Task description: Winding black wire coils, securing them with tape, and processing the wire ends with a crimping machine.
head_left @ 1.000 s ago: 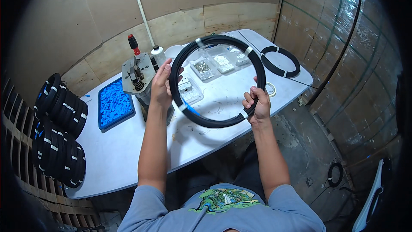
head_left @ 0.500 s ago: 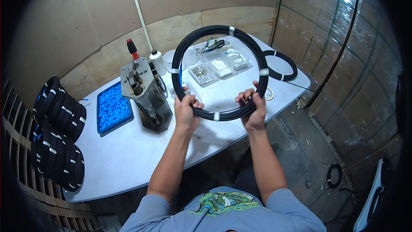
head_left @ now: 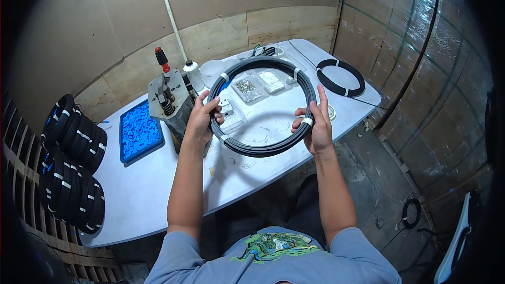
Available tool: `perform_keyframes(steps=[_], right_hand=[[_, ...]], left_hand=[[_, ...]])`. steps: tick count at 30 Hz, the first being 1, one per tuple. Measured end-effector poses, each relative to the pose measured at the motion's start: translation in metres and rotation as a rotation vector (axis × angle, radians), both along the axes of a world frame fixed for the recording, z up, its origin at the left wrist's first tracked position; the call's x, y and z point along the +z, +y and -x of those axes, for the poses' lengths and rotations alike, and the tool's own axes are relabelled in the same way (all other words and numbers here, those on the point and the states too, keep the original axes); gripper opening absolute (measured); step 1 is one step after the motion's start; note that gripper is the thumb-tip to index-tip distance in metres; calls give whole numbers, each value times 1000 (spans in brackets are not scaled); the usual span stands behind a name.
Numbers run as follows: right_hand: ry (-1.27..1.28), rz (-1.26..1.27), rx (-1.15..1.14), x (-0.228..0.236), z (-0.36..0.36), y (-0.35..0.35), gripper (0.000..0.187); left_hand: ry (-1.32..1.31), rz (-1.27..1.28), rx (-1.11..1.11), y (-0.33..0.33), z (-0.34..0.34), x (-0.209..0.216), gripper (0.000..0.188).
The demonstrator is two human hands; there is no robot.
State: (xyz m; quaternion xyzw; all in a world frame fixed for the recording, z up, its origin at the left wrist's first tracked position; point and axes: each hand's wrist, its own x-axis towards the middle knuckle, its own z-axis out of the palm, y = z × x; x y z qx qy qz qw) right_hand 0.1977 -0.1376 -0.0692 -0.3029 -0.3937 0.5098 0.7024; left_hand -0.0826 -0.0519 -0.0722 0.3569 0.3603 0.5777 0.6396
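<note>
Both hands clamp the black cable coil (head_left: 261,106): left hand (head_left: 201,118), right hand (head_left: 316,129); I'd keep it level above the table (head_left: 158,189).

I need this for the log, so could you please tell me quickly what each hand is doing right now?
Left hand: closed on the left side of the black cable coil.
Right hand: holding the coil's right side, fingers partly extended.
</note>
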Motion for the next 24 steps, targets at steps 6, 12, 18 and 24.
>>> perform_keyframes(steps=[6, 12, 18, 24], right_hand=[[-28, 53, -4, -18, -22, 21, 52], [45, 125, 40, -36, -20, 26, 54], [52, 101, 106, -45, -29, 29, 57], [99, -260, 373, -40, -56, 28, 84]], left_hand=[[22, 24, -22, -10, -8, -5, 59], [253, -263, 63, -14, -11, -8, 68], [346, -431, -9, -26, -13, 9, 58], [157, -248, -314, -23, 12, 15, 72]])
